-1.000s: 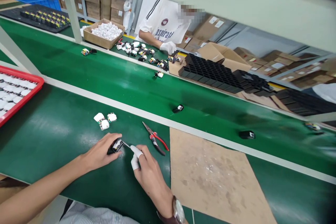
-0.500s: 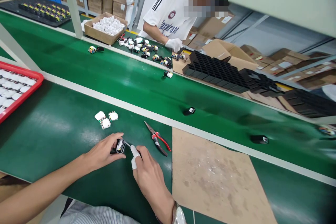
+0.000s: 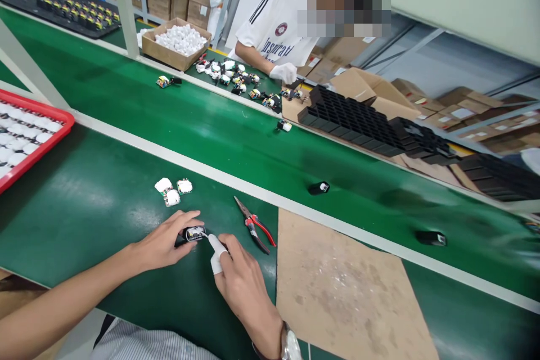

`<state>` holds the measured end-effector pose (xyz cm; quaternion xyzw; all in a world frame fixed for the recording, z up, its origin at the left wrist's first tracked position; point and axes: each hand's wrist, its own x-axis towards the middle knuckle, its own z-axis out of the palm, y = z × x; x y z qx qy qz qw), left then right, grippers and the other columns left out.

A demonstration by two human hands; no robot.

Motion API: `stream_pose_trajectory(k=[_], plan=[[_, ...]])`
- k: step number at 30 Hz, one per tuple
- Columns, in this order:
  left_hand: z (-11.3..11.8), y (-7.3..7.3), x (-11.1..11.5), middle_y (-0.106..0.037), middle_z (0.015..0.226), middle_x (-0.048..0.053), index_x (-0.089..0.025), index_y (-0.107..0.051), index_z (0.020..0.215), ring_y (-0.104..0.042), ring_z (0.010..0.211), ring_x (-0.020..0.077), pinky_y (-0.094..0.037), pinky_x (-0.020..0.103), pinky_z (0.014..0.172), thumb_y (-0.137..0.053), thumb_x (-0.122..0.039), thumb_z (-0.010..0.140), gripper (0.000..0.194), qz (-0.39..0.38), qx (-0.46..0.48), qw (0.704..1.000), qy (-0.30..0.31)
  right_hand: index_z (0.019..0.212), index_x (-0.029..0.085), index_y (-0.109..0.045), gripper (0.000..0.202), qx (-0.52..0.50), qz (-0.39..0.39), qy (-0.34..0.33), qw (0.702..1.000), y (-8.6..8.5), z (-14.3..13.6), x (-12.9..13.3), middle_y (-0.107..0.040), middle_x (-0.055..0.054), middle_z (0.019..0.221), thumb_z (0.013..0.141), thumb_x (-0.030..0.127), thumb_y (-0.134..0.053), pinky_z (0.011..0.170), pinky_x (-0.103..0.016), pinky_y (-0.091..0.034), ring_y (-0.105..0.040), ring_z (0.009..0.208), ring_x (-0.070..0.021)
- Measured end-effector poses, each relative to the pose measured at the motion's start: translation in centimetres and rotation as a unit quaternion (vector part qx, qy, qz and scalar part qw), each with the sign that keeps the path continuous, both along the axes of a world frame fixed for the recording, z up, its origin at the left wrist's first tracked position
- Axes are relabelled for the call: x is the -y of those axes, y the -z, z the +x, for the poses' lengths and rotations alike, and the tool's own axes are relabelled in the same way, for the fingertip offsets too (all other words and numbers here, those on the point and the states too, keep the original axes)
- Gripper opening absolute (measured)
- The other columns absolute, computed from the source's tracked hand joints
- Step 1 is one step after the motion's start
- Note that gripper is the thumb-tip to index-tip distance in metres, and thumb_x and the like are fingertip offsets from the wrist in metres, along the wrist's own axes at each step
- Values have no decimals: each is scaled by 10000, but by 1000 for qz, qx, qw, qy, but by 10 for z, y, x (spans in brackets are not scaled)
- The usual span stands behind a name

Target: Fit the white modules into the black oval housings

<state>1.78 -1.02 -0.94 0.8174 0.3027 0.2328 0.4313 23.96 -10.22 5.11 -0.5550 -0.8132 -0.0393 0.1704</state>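
Note:
My left hand [image 3: 162, 243] is closed around a small black plastic housing [image 3: 182, 238], whose open end faces right and shows white and dark parts inside. White covers sit on the fingers of my right hand [image 3: 244, 278], which grips a thin pointed metal tool [image 3: 206, 234]. The tool's tip is at the housing's open end; most of its body is hidden by my fingers. Beyond my left hand lie several small circuit boards with white tops [image 3: 172, 197]. Red-handled needle-nose pliers [image 3: 253, 224] rest on the bench to the right.
A brown board [image 3: 337, 292] covers the bench at right. Past a pale rail, a green conveyor belt [image 3: 236, 152] carries black housings [image 3: 319, 188] and circuit assemblies [image 3: 169, 81]. A red tray [image 3: 70, 118] stands at left. Across the belt, a co-worker's gloved hand [image 3: 283, 72] is among assemblies.
The housing in my left hand has turned so its opening points more to the right, with the tool's tip still at it. Items on the belt have shifted right in view.

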Motion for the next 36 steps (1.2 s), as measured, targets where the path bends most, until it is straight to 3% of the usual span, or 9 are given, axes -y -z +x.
stream_pose_trajectory(k=[11, 25, 36], plan=[[0, -5, -2, -690, 1345, 59, -319, -279, 1604, -648, 1135, 222, -555, 386, 1010, -603, -117, 991, 723, -13, 17, 1000, 9, 864, 184, -613, 254, 3, -7, -26, 1000, -7, 5, -5, -670, -120, 1068, 875, -17, -457, 626, -341, -541, -642, 759, -213], [-1, -4, -3, -686, 1371, 61, -318, -279, 1610, -667, 1195, 237, -556, 421, 1059, -605, -142, 993, 719, -20, 11, 1000, 10, 863, 190, -632, 286, 4, -10, -24, 1000, 6, 5, -14, -682, -113, 1083, 862, -25, -445, 624, -346, -544, -650, 761, -211], [-2, -4, -4, -674, 1351, 73, -329, -270, 1590, -663, 1215, 247, -583, 423, 1014, -607, -151, 1001, 702, -24, 19, 999, 14, 864, 195, -627, 293, -13, -31, -49, 998, -3, 10, -18, -676, -98, 1077, 820, -34, -449, 653, -324, -535, -651, 765, -192]])
